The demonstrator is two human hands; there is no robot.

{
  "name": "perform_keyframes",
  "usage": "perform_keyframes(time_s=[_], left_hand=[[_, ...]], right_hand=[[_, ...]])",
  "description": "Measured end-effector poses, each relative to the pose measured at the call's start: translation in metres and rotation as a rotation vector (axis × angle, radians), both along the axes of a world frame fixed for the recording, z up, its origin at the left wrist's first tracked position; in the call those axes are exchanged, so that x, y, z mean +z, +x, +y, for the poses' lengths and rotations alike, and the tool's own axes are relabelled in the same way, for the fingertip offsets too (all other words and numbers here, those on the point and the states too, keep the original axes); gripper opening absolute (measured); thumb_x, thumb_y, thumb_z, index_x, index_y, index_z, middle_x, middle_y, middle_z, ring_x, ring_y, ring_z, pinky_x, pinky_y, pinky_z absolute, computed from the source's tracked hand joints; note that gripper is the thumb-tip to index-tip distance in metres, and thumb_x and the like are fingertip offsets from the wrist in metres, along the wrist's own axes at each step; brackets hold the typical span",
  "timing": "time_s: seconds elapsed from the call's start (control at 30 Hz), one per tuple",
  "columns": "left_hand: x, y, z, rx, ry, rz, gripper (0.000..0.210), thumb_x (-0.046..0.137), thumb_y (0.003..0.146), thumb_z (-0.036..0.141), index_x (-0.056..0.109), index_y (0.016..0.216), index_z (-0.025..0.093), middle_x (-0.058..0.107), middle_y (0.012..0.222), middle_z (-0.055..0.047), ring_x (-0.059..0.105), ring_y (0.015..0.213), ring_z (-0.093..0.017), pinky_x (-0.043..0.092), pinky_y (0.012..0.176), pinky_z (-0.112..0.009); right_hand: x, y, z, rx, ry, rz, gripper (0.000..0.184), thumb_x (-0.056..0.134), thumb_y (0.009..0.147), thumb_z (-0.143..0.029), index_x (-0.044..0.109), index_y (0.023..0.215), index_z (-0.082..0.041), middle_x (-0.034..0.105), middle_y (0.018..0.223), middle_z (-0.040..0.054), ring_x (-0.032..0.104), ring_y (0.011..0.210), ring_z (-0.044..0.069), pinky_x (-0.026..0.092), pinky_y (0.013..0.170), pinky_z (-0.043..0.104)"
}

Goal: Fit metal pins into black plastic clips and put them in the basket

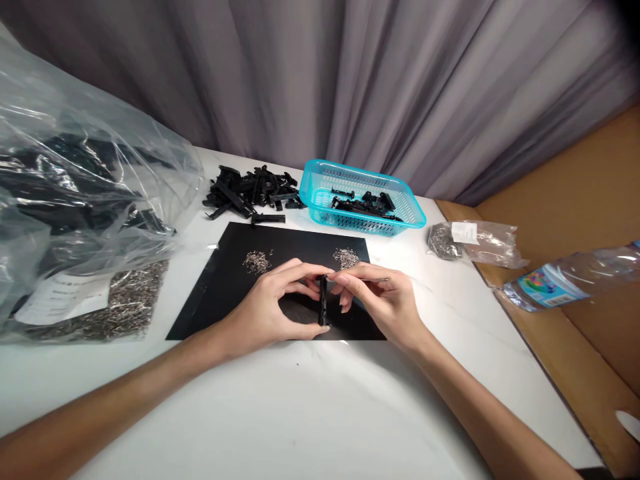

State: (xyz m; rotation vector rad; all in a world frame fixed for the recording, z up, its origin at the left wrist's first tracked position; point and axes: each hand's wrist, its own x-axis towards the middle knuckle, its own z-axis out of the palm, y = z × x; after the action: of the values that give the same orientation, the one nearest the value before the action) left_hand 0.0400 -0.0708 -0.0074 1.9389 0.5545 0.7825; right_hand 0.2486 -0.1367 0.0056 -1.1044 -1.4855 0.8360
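My left hand [277,300] grips a narrow black plastic part [323,303] upright, thumb at its lower end and fingertips at its upper end. My right hand [383,293] is closed in a pinch at the part's top; whatever lies between thumb and index finger is too small to make out. Both hands are above a black mat [220,280]. Just beyond them on the mat lie two small heaps of tiny metal pieces, a left heap [257,262] and a right heap [346,258].
Behind the mat are a pile of black plastic parts [250,190] and a blue basket [313,208] holding similar parts. Clear plastic bags [100,173] fill the left side. A small bag of metal pieces [447,241] and a bottle [555,283] lie at right.
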Motion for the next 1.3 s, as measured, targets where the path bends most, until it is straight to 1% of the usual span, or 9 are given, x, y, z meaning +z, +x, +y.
perform_keyframes(time_s=[0.17, 0.3, 0.37, 0.43, 0.53, 0.7, 0.9, 1.1, 1.3], left_hand=[[0.0, 0.003, 0.002, 0.037, 0.008, 0.014, 0.064, 0.09, 0.07, 0.027, 0.065, 0.129, 0.026, 0.066, 0.119, -0.005, 0.071, 0.102, -0.021, 0.062, 0.098, -0.039], [0.0, 0.002, 0.011, 0.226, 0.062, -0.036, 0.064, 0.09, 0.072, 0.035, 0.062, 0.129, 0.025, 0.068, 0.118, -0.005, 0.067, 0.106, -0.023, 0.059, 0.094, -0.039], [0.001, 0.001, 0.017, 0.342, 0.071, -0.082, 0.062, 0.089, 0.074, 0.038, 0.061, 0.128, 0.025, 0.067, 0.119, -0.006, 0.065, 0.108, -0.023, 0.057, 0.093, -0.038], [0.002, -0.002, 0.023, 0.438, 0.065, -0.129, 0.062, 0.088, 0.075, 0.04, 0.06, 0.129, 0.025, 0.067, 0.121, -0.006, 0.065, 0.107, -0.023, 0.055, 0.093, -0.038], [0.004, -0.004, 0.029, 0.52, 0.07, -0.159, 0.064, 0.089, 0.073, 0.041, 0.06, 0.128, 0.025, 0.067, 0.121, -0.005, 0.065, 0.104, -0.021, 0.054, 0.093, -0.038], [0.003, -0.004, 0.028, 0.541, 0.149, -0.127, 0.064, 0.089, 0.073, 0.04, 0.06, 0.127, 0.025, 0.067, 0.119, -0.005, 0.065, 0.1, -0.021, 0.054, 0.09, -0.037], [0.005, -0.006, 0.024, 0.436, 0.27, 0.013, 0.059, 0.085, 0.077, 0.034, 0.059, 0.129, 0.025, 0.065, 0.121, -0.005, 0.064, 0.1, -0.022, 0.054, 0.09, -0.037], [0.006, -0.01, 0.027, 0.303, 0.394, 0.136, 0.063, 0.083, 0.078, 0.024, 0.058, 0.135, 0.027, 0.063, 0.116, -0.004, 0.062, 0.101, -0.021, 0.054, 0.094, -0.037], [0.005, -0.009, 0.025, 0.255, 0.4, 0.124, 0.065, 0.082, 0.079, 0.023, 0.056, 0.138, 0.029, 0.061, 0.118, -0.004, 0.062, 0.101, -0.021, 0.055, 0.093, -0.037]], right_hand=[[-0.002, 0.004, 0.002, -0.102, 0.071, -0.014, 0.027, 0.057, 0.105, -0.035, 0.077, 0.093, -0.022, 0.069, 0.081, 0.0022, 0.062, 0.066, 0.014, 0.053, 0.064, 0.032], [-0.007, 0.007, 0.007, -0.304, 0.262, -0.298, 0.057, 0.031, 0.112, -0.038, 0.074, 0.079, -0.022, 0.062, 0.096, 0.008, 0.059, 0.098, 0.022, 0.051, 0.093, 0.045], [-0.011, 0.006, 0.008, -0.262, 0.291, -0.427, 0.052, 0.032, 0.111, -0.036, 0.074, 0.084, -0.022, 0.057, 0.107, 0.0099, 0.058, 0.104, 0.023, 0.05, 0.098, 0.046], [-0.017, 0.003, 0.009, -0.12, 0.26, -0.531, 0.04, 0.035, 0.111, -0.034, 0.073, 0.107, -0.021, 0.054, 0.111, 0.0106, 0.06, 0.099, 0.021, 0.055, 0.09, 0.04], [-0.023, -0.006, 0.009, 0.003, 0.227, -0.797, 0.041, 0.034, 0.112, -0.033, 0.057, 0.144, -0.021, 0.055, 0.115, 0.0126, 0.06, 0.089, 0.02, 0.058, 0.078, 0.037], [-0.026, -0.017, 0.009, -0.002, 0.286, -1.067, 0.044, 0.044, 0.109, -0.037, 0.059, 0.145, -0.017, 0.058, 0.121, 0.0176, 0.063, 0.1, 0.026, 0.058, 0.086, 0.045], [-0.027, -0.018, 0.011, -0.114, 0.36, -0.892, 0.028, 0.047, 0.108, -0.025, 0.074, 0.107, -0.018, 0.07, 0.101, 0.0122, 0.064, 0.088, 0.023, 0.055, 0.078, 0.039], [-0.016, -0.011, 0.004, -0.127, 0.23, -0.458, 0.015, 0.058, 0.101, -0.018, 0.073, 0.101, -0.02, 0.073, 0.094, 0.0073, 0.066, 0.085, 0.019, 0.055, 0.073, 0.032], [-0.008, -0.01, 0.002, -0.139, 0.124, -0.308, 0.014, 0.064, 0.095, -0.018, 0.078, 0.097, -0.021, 0.074, 0.094, 0.0053, 0.064, 0.08, 0.017, 0.051, 0.067, 0.029]])
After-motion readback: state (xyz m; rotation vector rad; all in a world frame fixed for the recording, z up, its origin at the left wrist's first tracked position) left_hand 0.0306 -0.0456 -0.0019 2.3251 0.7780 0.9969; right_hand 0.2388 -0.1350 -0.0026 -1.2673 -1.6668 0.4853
